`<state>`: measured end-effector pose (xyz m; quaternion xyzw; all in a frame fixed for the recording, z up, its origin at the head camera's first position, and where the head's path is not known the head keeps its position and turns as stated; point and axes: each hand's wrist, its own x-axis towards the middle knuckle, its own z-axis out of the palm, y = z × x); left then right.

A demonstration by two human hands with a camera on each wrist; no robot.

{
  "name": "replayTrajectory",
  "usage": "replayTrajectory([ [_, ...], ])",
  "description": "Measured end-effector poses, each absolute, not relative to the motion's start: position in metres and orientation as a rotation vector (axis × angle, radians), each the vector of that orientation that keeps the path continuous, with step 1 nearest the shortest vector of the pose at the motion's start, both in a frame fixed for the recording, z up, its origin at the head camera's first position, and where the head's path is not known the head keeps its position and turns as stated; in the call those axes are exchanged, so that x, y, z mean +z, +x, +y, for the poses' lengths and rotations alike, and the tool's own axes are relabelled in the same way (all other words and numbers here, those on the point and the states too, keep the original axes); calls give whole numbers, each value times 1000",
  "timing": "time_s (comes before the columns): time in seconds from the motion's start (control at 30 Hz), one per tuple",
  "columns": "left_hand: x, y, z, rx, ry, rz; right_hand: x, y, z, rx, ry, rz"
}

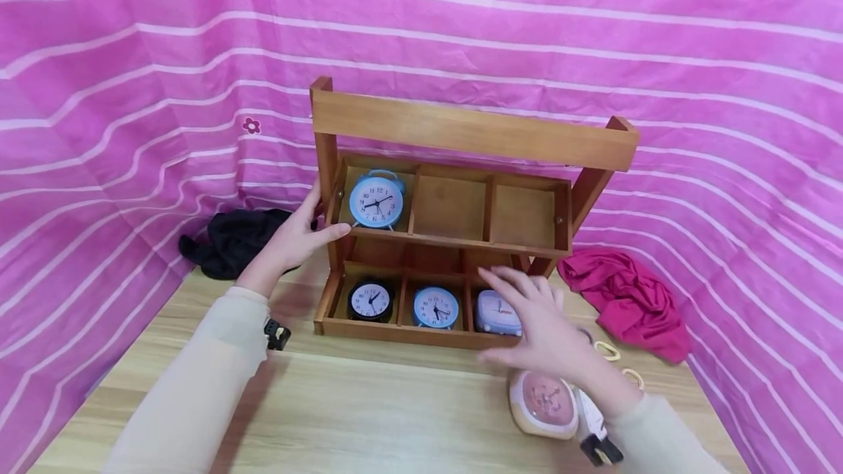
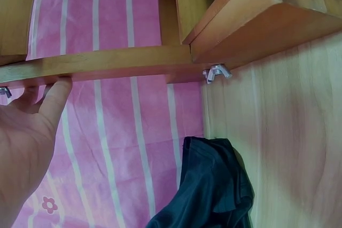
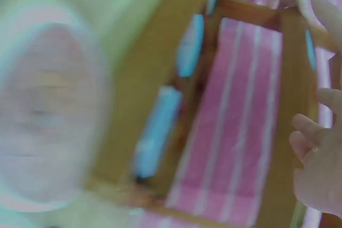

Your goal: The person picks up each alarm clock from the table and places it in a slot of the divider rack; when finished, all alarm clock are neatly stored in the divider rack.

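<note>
A two-tier wooden shelf (image 1: 454,240) stands on the table. My left hand (image 1: 298,238) holds its left side post, thumb toward the front of the upper tray. In the upper left compartment sits a light blue alarm clock (image 1: 376,202). The lower tray holds a black alarm clock (image 1: 370,301), a blue round alarm clock (image 1: 436,308) and a lavender-blue alarm clock (image 1: 497,312). My right hand (image 1: 536,320), fingers spread and holding nothing, hovers before the lavender-blue clock and partly hides it. Below that hand a pink alarm clock (image 1: 545,402) rests on the table.
Black cloth (image 1: 237,240) lies left of the shelf, and magenta cloth (image 1: 628,306) lies to its right. Yellow-handled scissors (image 1: 607,350) are beside my right forearm. Striped pink curtains surround the table (image 1: 369,415). A wing nut (image 2: 216,72) juts from the shelf's side.
</note>
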<state>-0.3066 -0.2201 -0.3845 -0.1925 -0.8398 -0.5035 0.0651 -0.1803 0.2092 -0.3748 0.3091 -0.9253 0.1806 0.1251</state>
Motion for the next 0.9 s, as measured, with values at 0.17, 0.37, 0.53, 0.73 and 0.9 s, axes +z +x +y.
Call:
replayTrajectory([
  [0.17,-383,-306,-221,-1507,-577,-2545,-416,-153,238,543,853,-2775],
  [0.37,-382,-305,-221,-1505,-582,-2539,-445,-134,264,561,793,-2816],
  [0.53,-382,-304,-222,-1502,-590,-2535,-456,-119,279,522,684,-2897],
  [0.73,-380,-304,-221,-1532,-566,-2534,-462,-115,289,478,658,-2949],
  [0.9,-380,-305,-219,-1541,-581,-2540,-467,-115,293,491,693,-2920],
])
